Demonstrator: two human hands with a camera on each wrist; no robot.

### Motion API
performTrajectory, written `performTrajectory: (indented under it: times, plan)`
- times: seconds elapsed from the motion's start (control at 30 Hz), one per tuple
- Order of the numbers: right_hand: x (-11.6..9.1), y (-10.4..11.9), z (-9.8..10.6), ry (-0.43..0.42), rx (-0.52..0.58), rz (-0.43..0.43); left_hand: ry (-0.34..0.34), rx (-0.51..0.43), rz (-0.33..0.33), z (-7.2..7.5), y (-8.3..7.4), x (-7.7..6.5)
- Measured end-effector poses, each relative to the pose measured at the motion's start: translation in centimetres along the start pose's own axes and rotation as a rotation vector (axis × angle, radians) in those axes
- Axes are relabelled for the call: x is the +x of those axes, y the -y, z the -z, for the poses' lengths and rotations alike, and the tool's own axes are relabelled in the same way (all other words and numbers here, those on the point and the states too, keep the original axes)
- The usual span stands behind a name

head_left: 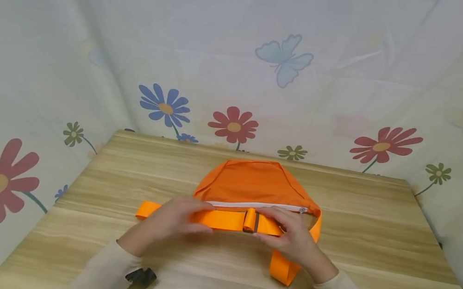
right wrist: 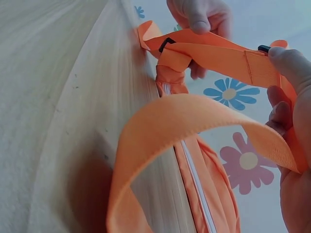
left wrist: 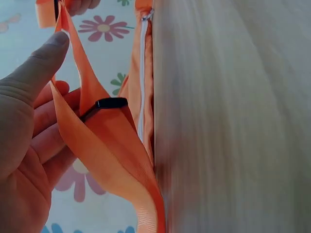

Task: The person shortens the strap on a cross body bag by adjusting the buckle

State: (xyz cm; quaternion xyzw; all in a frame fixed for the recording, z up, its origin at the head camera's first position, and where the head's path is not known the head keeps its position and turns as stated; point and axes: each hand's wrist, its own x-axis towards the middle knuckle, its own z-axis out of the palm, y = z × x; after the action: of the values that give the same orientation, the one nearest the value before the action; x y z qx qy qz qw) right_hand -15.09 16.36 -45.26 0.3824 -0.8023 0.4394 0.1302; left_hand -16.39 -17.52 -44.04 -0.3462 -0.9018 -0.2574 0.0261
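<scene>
An orange waist bag (head_left: pixel 255 181) lies on the table with its white zipper (head_left: pixel 259 206) along the near side. In front of it, an orange webbing strap (head_left: pixel 224 220) is stretched between both hands. My left hand (head_left: pixel 172 218) holds the strap between thumb and fingers, near a black slider (left wrist: pixel 112 103) that shows in the left wrist view. Farther along, my right hand (head_left: pixel 295 239) pinches the strap beside a dark buckle (head_left: pixel 256 222), where the webbing folds into a small loop. A loose strap loop (head_left: pixel 284 268) hangs below the right hand.
The wood-grain table (head_left: pixel 372 251) reaches back to a white curtain (head_left: pixel 207 44) printed with flowers and a butterfly. A strap end (head_left: pixel 148 210) sticks out left of the left hand. Each wrist carries a small black device.
</scene>
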Motion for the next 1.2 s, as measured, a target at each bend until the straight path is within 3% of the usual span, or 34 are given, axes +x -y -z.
performTrajectory:
  times: [0.23, 0.5, 0.7, 0.83, 1.0, 1.1, 1.2]
  plan:
    - [0.1, 0.0, 0.1, -0.021, -0.008, 0.017, -0.037, 0.015, 0.011, 1.2, 1.3, -1.6]
    - [0.2, 0.1, 0.2, -0.03, 0.006, 0.045, -0.021, -0.037, 0.019, 1.5, 1.9, -1.8]
    - [0.3, 0.2, 0.0, -0.035, 0.019, 0.034, -0.027, -0.022, 0.001, 0.5, 0.4, 0.0]
    - [0.3, 0.3, -0.2, -0.031, 0.034, 0.018, 0.027, -0.138, -0.023, -0.7, -1.8, 2.2]
    - [0.3, 0.4, -0.4, -0.045, 0.036, 0.031, 0.114, -0.255, 0.021, -2.2, -3.9, 4.0]
    - [0.4, 0.2, -0.1, -0.048, 0.014, 0.055, 0.096, -0.264, 0.035, -2.5, -4.4, 4.4]
    - [0.3, 0.2, 0.8, -0.029, -0.024, 0.023, 0.043, -0.255, 0.008, -2.3, -4.4, 4.5]
